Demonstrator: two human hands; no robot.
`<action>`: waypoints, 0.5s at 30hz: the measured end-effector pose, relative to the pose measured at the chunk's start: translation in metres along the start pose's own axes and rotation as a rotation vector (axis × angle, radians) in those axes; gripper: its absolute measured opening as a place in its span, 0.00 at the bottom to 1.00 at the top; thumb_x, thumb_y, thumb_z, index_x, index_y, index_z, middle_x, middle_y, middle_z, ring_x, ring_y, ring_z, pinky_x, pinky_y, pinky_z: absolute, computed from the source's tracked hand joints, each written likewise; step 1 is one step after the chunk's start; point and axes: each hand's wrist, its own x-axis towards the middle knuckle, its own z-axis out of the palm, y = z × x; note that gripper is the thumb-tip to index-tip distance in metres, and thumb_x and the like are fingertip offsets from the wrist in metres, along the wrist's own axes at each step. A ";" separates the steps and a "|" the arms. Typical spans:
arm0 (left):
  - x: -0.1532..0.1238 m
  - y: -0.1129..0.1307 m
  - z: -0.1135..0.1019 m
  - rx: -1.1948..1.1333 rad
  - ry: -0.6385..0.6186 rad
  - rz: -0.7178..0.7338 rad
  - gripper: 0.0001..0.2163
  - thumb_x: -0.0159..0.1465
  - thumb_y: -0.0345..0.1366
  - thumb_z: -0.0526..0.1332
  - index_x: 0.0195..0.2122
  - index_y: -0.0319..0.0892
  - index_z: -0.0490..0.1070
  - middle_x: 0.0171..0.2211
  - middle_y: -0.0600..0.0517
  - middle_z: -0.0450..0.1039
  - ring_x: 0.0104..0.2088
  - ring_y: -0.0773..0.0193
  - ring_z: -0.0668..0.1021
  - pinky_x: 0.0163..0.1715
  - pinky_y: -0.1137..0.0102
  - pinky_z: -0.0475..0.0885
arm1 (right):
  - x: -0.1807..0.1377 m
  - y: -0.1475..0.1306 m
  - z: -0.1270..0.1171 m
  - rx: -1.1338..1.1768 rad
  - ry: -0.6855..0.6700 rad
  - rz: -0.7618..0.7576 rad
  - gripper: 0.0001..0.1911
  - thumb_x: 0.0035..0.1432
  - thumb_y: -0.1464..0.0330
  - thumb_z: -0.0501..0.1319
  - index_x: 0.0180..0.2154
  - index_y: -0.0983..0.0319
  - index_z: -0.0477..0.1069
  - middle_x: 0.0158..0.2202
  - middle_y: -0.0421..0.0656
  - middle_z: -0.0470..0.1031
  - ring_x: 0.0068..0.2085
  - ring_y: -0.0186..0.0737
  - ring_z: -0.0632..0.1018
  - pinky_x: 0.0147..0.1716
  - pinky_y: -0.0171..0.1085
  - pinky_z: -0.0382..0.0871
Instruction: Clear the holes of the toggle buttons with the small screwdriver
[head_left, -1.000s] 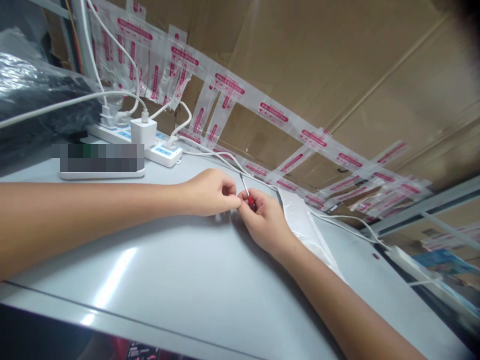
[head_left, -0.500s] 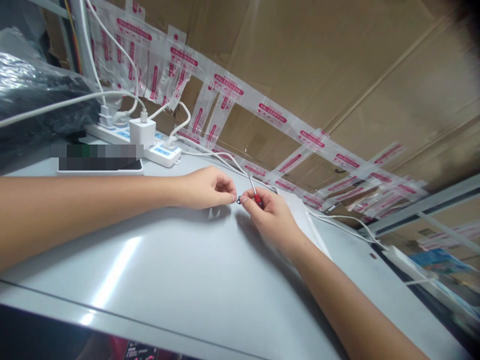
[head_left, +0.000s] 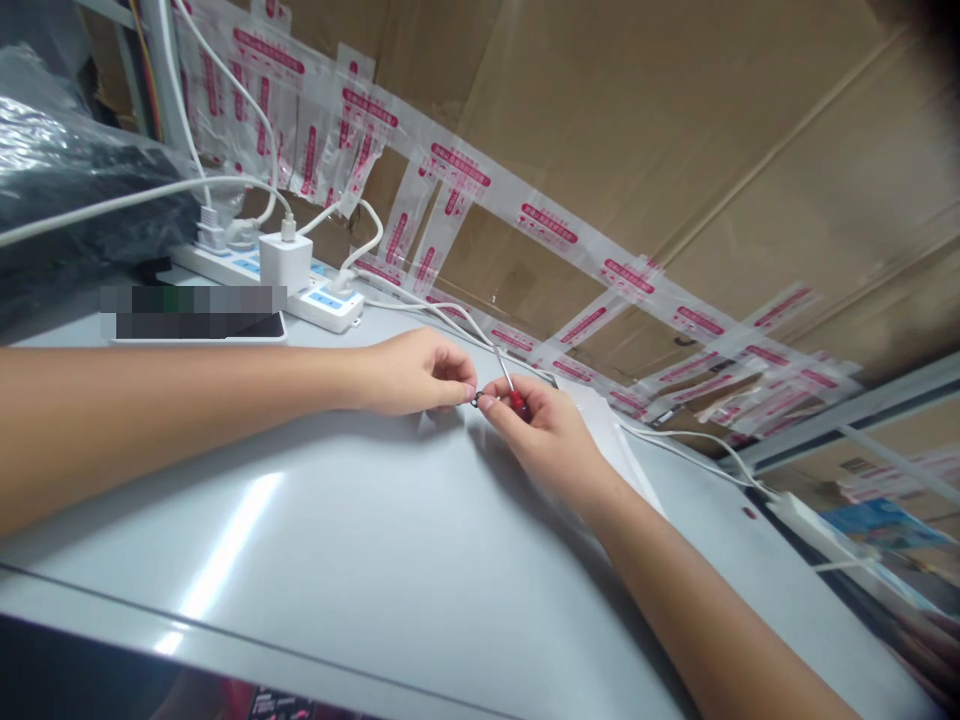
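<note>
Between my two hands, just above the grey table [head_left: 360, 540], is a small black looped piece [head_left: 478, 399], too small to name. My left hand [head_left: 420, 372] is closed, thumb and forefinger pinching at the left side of that piece. My right hand [head_left: 544, 425] pinches its right side with thumb and forefinger. The same right hand also keeps a screwdriver [head_left: 516, 398] in its curled fingers, red handle mostly hidden in the palm, metal shaft pointing up and away.
A white power strip [head_left: 326, 308] with a charger [head_left: 285, 262] and cables stands at the back left, near a partly blurred dark device [head_left: 255, 325]. White sheets [head_left: 600, 420] lie behind my right hand. A taped cardboard wall [head_left: 540, 280] closes off the back.
My left fingertips have moved slightly right, closer to the small black piece and my right fingers. The screwdriver stays in my right hand.
</note>
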 end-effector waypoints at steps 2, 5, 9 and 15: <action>-0.001 0.002 0.000 0.084 0.019 0.031 0.11 0.61 0.40 0.59 0.37 0.41 0.76 0.28 0.54 0.72 0.27 0.67 0.71 0.28 0.72 0.63 | 0.000 -0.001 0.000 -0.025 0.001 -0.004 0.11 0.58 0.59 0.61 0.34 0.61 0.71 0.22 0.34 0.59 0.24 0.32 0.60 0.24 0.34 0.53; -0.001 0.002 0.002 0.202 0.042 0.112 0.10 0.61 0.37 0.57 0.37 0.41 0.76 0.29 0.54 0.73 0.29 0.66 0.70 0.28 0.72 0.61 | 0.000 0.000 0.001 -0.064 0.028 -0.032 0.10 0.58 0.61 0.61 0.33 0.61 0.71 0.21 0.34 0.58 0.24 0.32 0.60 0.23 0.34 0.53; 0.000 0.002 0.004 0.200 0.054 0.150 0.10 0.61 0.35 0.56 0.37 0.40 0.76 0.32 0.52 0.75 0.32 0.64 0.72 0.32 0.71 0.62 | -0.001 0.001 0.002 -0.157 0.090 -0.139 0.06 0.59 0.64 0.60 0.33 0.60 0.71 0.20 0.33 0.58 0.23 0.31 0.61 0.24 0.33 0.54; 0.000 0.005 0.005 0.012 0.011 0.012 0.09 0.61 0.38 0.57 0.35 0.40 0.75 0.27 0.54 0.69 0.28 0.66 0.69 0.29 0.71 0.63 | -0.004 0.001 0.001 -0.234 0.132 -0.241 0.04 0.59 0.66 0.59 0.33 0.60 0.70 0.20 0.33 0.58 0.22 0.31 0.60 0.23 0.33 0.53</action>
